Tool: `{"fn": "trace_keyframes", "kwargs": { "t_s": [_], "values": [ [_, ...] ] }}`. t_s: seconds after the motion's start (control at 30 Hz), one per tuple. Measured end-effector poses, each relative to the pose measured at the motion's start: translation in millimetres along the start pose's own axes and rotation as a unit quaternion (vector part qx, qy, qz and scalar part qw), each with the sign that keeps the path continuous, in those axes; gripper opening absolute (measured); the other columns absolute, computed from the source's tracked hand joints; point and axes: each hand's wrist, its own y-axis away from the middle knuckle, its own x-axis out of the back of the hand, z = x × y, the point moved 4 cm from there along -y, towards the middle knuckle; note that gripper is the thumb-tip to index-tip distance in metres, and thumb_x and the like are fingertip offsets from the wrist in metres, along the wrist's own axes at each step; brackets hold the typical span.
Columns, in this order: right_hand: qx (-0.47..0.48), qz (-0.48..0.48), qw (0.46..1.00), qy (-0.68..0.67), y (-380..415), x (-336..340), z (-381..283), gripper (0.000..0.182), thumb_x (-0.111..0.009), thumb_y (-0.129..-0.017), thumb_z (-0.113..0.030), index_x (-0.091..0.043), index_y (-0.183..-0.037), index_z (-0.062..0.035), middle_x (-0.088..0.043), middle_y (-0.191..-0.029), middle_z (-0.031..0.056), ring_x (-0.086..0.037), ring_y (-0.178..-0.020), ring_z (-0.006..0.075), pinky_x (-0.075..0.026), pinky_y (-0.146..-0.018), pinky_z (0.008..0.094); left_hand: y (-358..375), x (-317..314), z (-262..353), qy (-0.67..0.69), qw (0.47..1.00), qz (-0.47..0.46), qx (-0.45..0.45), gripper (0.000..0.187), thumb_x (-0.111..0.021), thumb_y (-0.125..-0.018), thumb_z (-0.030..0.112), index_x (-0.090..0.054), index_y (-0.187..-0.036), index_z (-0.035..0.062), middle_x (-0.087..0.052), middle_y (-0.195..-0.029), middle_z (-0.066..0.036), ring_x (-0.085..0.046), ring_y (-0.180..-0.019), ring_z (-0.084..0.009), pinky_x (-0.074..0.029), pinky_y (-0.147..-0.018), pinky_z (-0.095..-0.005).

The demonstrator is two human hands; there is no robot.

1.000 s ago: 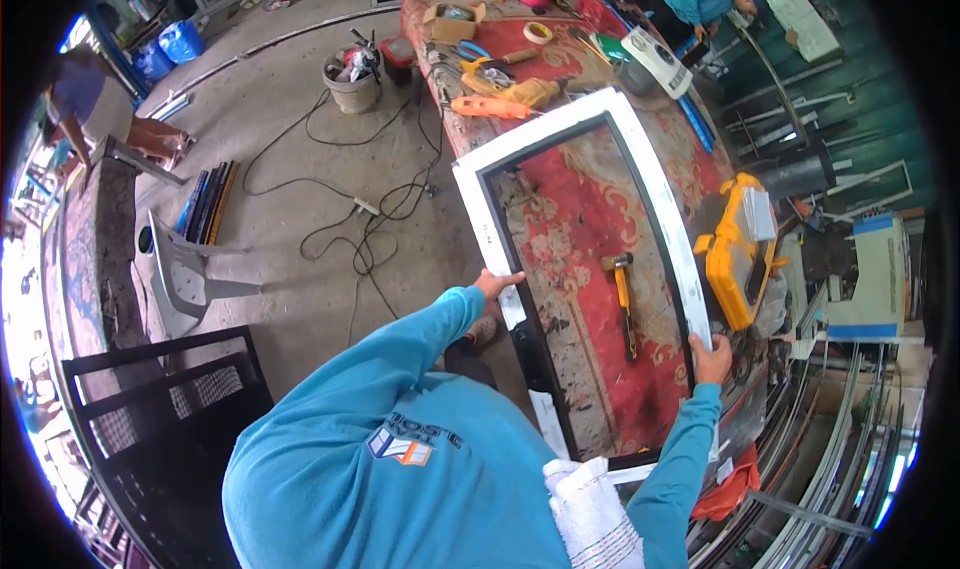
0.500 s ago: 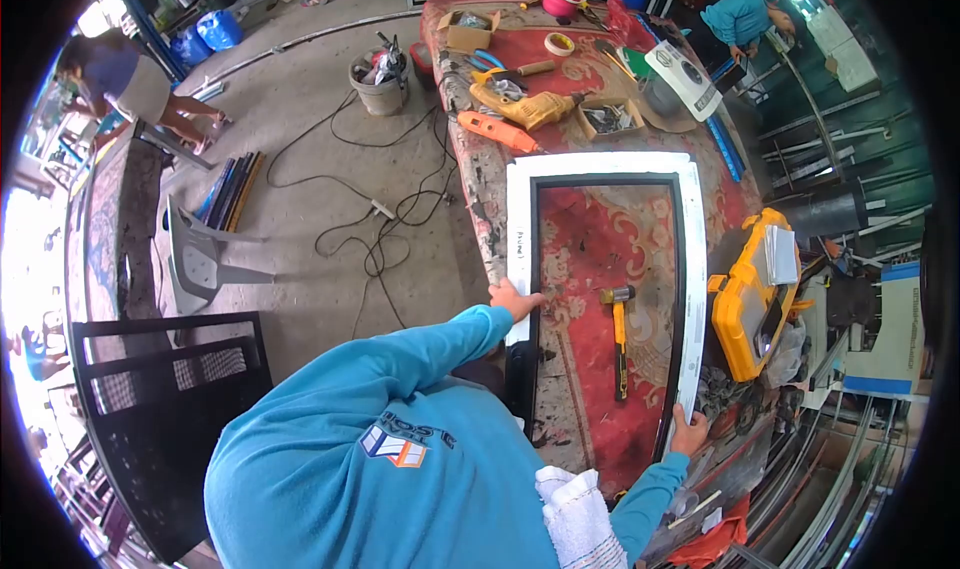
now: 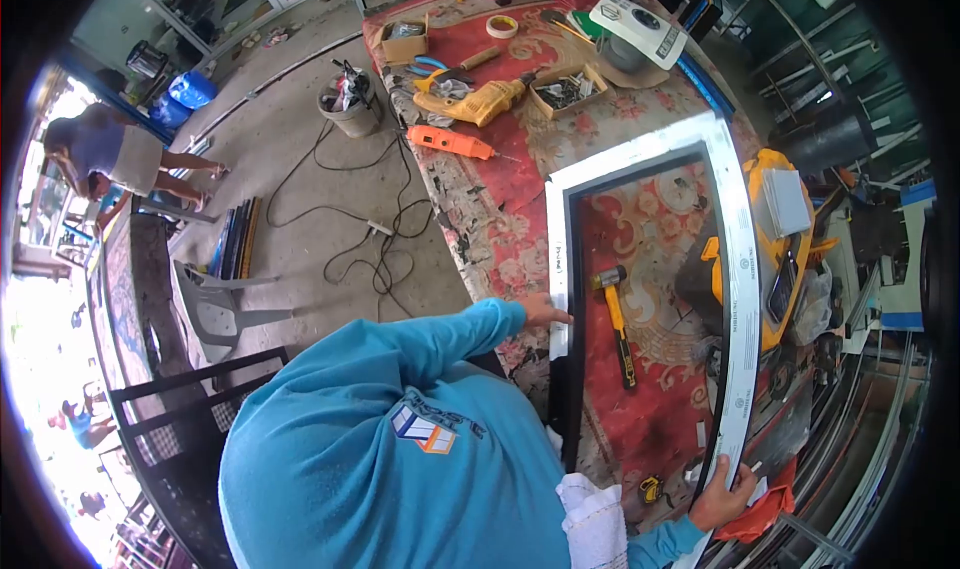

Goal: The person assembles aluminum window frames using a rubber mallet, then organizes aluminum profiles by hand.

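A rectangular frame [image 3: 740, 279], white-faced with a black inner edge, stands raised at an angle over the worktable. My left hand [image 3: 546, 310] is closed on its left side bar, fingertips over the black edge. Lower down on the right side bar, my right hand [image 3: 722, 496] has its fingers wrapped round the edge. Through the opening a hammer [image 3: 618, 329] with a yellow-and-black handle shows, lying on the red patterned cloth [image 3: 650, 239]. A small yellow-and-black tape measure [image 3: 651, 489] lies near the frame's lower end.
An orange power tool [image 3: 450, 141], a yellow drill [image 3: 480, 102] and a box of screws [image 3: 568, 91] lie beyond the frame. A yellow case [image 3: 790, 259] stands to the right. Cords [image 3: 375, 269] cross the floor at left, near a grey chair [image 3: 205, 309]. Another person [image 3: 110, 154] bends at far left.
The frame has swung askew and its far end now points more to the right. My right hand has moved with it, closer to my body. The view has shifted too; the hammer stays lying.
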Motion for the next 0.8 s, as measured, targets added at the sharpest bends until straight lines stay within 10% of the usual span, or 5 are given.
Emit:
{"fn": "trace_keyframes", "kwargs": {
  "t_s": [0.07, 0.17, 0.3, 0.4, 0.8],
  "values": [
    [0.017, 0.014, 1.000, -0.020, 15, 11, -21, 0.037, -0.079, -0.076, -0.023, -0.057, -0.088, 0.0036, -0.054, -0.084, 0.0108, -0.053, -0.078, 0.0259, -0.045, -0.072, 0.0378, -19, 25, 10, -0.268, 0.955, -0.118, -0.038, 0.059, -0.075, -0.075, 0.033, -0.056, -0.123, 0.0051, -0.061, -0.118, -0.014, -0.058, -0.109, -0.0257, -0.048, -0.091, -0.0373],
    [0.047, -0.013, 0.998, 0.026, 38, 26, -67, 0.035, -0.079, -0.074, -0.019, -0.054, -0.084, 0.0028, -0.049, -0.081, 0.0093, -0.049, -0.075, 0.0250, -0.040, -0.067, 0.0376, -19, 125, 55, -0.436, 0.798, 0.274, -0.313, 0.060, -0.075, -0.070, 0.036, -0.058, -0.118, 0.0045, -0.058, -0.117, -0.022, -0.056, -0.107, -0.0373, -0.046, -0.091, -0.0445],
    [0.015, -0.020, 0.998, 0.050, 62, 35, -94, 0.034, -0.078, -0.074, -0.018, -0.052, -0.082, 0.0021, -0.044, -0.079, 0.0080, -0.044, -0.073, 0.0236, -0.038, -0.066, 0.0351, 9, 266, 127, -0.583, 0.609, 0.514, -0.156, 0.058, -0.073, -0.069, 0.028, -0.057, -0.123, 0.0153, -0.045, -0.133, -0.017, -0.042, -0.125, -0.0379, -0.033, -0.104, -0.0557],
    [0.049, 0.012, 0.997, 0.060, 79, 38, -106, 0.030, -0.077, -0.077, -0.016, -0.053, -0.087, -0.0019, -0.041, -0.077, 0.0018, -0.039, -0.068, 0.0140, -0.034, -0.062, 0.0267, -7, 343, 143, -0.626, 0.616, 0.464, -0.118, 0.071, -0.067, -0.079, 0.030, -0.037, -0.142, 0.0230, -0.038, -0.144, -0.009, -0.030, -0.137, -0.0349, -0.018, -0.108, -0.0660],
    [0.082, -0.034, 0.990, 0.112, 90, 53, -175, 0.060, -0.081, -0.064, -0.029, -0.062, -0.110, 0.0045, -0.048, -0.082, 0.0125, -0.047, -0.072, 0.0302, -0.037, -0.065, 0.0392, -43, 298, 182, -0.488, 0.750, 0.411, -0.176, 0.067, -0.082, -0.065, 0.038, -0.056, -0.123, 0.0186, -0.051, -0.124, -0.007, -0.047, -0.117, -0.0300, -0.038, -0.095, -0.0554]
  ]
}}
